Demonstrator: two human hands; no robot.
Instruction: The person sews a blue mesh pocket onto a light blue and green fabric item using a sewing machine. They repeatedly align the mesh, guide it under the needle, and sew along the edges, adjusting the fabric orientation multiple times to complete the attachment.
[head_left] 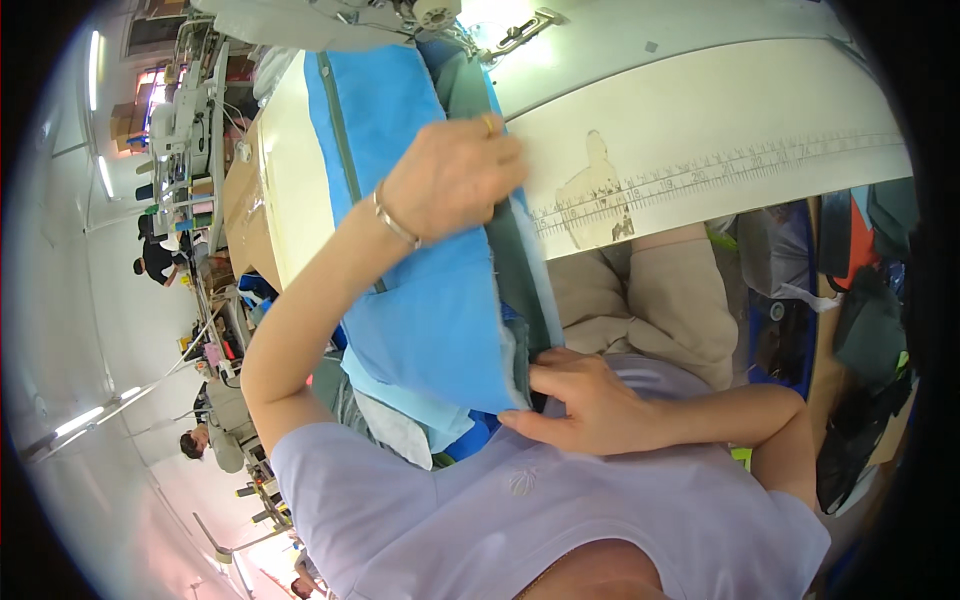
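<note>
Plainly pinches the near corner of the blue fabric with the right hand — clamped on the layered edge between thumb and folded fingers. Rests the left hand farther up, over the long right edge of the same piece, with fingers curled together beside the dark green layer. Cannot tell, given the blur and the turned-down fingertips, whether gripping cloth there or merely lying on top. Wears a bracelet on the left wrist.

Finds the blue fabric stretched from just below the sewing machine head down to the front of the lavender shirt, with a dark green strip along the left side. Has light blue cloth bunched underneath. Sees, to the right, a pale worktop with ruler markings along the near edge — and beige trousers below. Sees dark green cloth piled at far right, and, far off on the left, a person in a dark top near other workstations.
</note>
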